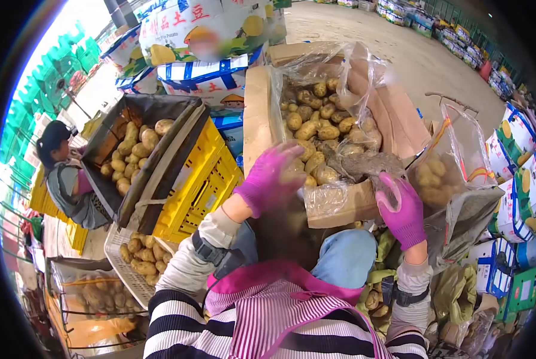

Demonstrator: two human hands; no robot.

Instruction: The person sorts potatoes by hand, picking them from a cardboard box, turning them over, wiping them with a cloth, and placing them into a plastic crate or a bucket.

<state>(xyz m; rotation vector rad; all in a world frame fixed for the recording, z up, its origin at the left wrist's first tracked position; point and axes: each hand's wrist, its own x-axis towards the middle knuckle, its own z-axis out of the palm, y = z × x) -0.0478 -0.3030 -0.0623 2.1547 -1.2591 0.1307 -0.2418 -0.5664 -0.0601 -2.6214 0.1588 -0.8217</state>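
Note:
A cardboard box [338,206] lined with clear plastic stands before my knees, with many potatoes [326,130] inside. My left hand [271,178], in a purple knit glove, is over the box's near left corner. Its fingers are spread, slightly blurred, and nothing shows in them. A crumpled, dusty grey cloth [361,164] lies over the potatoes at the near right. My right hand [400,210], gloved alike, is at that corner with thumb and fingers curled about the cloth's edge. The fingertips are partly hidden there.
Left of the box, a dark lined bin of potatoes [137,152] rests on a yellow crate [191,190]. Below is a white basket [121,263] of potatoes. A plastic bag of potatoes [434,176] stands at right. Printed cartons [199,30] are stacked behind. A co-worker [64,173] sits at far left.

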